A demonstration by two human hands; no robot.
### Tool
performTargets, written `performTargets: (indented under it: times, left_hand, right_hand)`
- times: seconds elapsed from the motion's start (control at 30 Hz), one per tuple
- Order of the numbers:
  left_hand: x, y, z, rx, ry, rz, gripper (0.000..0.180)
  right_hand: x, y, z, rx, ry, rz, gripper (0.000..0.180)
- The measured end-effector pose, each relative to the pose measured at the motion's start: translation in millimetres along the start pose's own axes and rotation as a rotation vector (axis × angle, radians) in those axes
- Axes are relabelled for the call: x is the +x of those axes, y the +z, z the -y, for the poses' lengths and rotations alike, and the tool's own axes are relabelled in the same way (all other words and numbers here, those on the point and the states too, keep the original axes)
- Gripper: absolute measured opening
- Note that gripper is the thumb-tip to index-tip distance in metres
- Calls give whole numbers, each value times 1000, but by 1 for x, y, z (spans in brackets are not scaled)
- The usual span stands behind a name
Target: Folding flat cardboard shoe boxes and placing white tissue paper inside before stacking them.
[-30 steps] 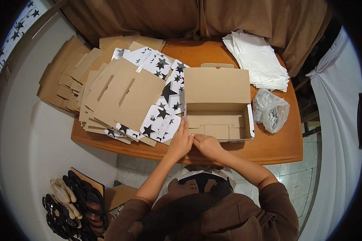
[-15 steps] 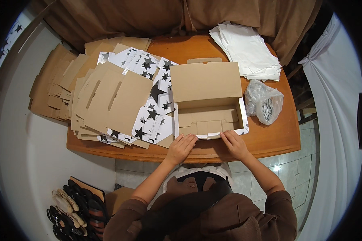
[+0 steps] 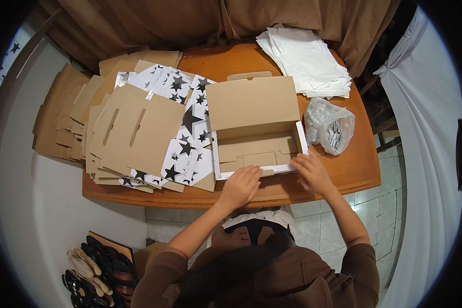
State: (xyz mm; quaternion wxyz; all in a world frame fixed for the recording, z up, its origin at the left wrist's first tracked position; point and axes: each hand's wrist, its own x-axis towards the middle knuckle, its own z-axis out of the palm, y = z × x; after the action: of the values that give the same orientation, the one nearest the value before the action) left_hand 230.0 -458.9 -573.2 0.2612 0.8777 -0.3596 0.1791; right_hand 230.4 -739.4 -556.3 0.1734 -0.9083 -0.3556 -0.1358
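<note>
An open cardboard box (image 3: pixel 254 108), brown inside with white-edged walls, stands on the table in front of me, its lid raised at the back. My left hand (image 3: pixel 241 186) is closed over the middle of the box's front wall, fingers laid across the rim and thumb hidden. At the box's front right corner is my right hand (image 3: pixel 313 172), its fingers apart and slightly bent, touching or just beside the wall. Inside the box, a fold-in flap (image 3: pixel 259 159) lies along the bottom near the front.
Flat cardboard blanks (image 3: pixel 154 133), some printed with black stars, are piled left on the wooden table (image 3: pixel 210 59). Behind right lies a stack of white paper (image 3: pixel 310 59); a clear plastic bag (image 3: pixel 333 128) of small packets is right of the box. Shoes (image 3: pixel 95 272) stand lower left.
My right hand has slid right along the front wall to the corner. My left hand has shifted slightly right relative to the box. The whole view has moved a little.
</note>
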Motion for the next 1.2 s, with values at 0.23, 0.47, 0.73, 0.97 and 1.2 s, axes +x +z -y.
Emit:
performTargets:
  times: [0.23, 0.47, 0.73, 0.97, 1.2]
  left_hand:
    - [52, 61, -46, 12, 218, 109, 46]
    - [59, 82, -50, 145, 122, 73, 44]
    - [78, 95, -73, 15, -84, -37, 26]
    - [81, 107, -81, 8, -206, 55, 16]
    - [80, 110, -84, 41, -214, 2, 17]
  right_hand:
    - [29, -24, -56, -216, -176, 246, 26]
    - [33, -25, -92, -7, -282, 302, 10]
    - [17, -24, -99, 80, -332, 105, 25]
    - [-5, -12, -112, 146, -412, 92, 41]
    - [19, -14, -123, -44, -647, 319, 22]
